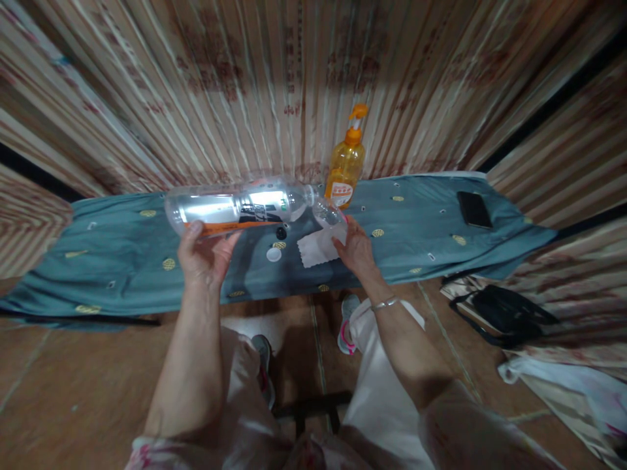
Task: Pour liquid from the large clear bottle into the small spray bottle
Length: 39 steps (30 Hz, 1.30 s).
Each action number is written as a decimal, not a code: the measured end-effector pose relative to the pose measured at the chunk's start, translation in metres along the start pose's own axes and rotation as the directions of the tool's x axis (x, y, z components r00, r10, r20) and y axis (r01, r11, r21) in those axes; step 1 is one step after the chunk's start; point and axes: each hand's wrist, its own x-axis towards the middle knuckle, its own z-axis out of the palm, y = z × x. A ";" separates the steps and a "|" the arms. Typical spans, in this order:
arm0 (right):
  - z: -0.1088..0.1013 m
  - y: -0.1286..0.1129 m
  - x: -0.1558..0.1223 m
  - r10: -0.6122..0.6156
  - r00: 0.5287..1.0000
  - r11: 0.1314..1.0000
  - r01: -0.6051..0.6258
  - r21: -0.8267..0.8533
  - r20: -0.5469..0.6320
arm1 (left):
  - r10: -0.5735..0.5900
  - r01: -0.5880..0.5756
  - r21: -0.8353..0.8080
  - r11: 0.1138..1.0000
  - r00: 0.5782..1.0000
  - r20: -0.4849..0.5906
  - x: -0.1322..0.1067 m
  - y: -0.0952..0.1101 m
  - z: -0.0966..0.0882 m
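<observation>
My left hand [203, 251] is closed round a large clear plastic bottle [235, 209], held on its side with its open neck pointing right. The neck meets the mouth of a small clear bottle [329, 212] that my right hand [355, 247] grips, tilted, just above a white cloth [316, 248] lying on the teal patterned cover [147, 254]. A white cap [273, 254] and a small black cap [281, 232] lie on the cover between my hands.
An orange pump bottle [345, 166] stands at the back against the striped curtain. A black phone [474, 209] lies at the right end of the cover. A black bag [504, 312] and a white plastic bag [578, 385] sit on the tiled floor at right.
</observation>
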 end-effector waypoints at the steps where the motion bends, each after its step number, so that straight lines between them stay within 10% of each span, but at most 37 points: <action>1: 0.001 0.001 0.000 -0.003 1.000 1.000 0.003 0.001 -0.003 | 0.000 0.000 0.000 1.000 1.000 0.001 0.000 0.000 0.000; 39: -0.006 -0.006 0.000 0.029 0.999 0.999 -0.028 -0.029 0.045 | -0.015 0.014 0.005 1.000 1.000 0.010 -0.001 0.002 0.002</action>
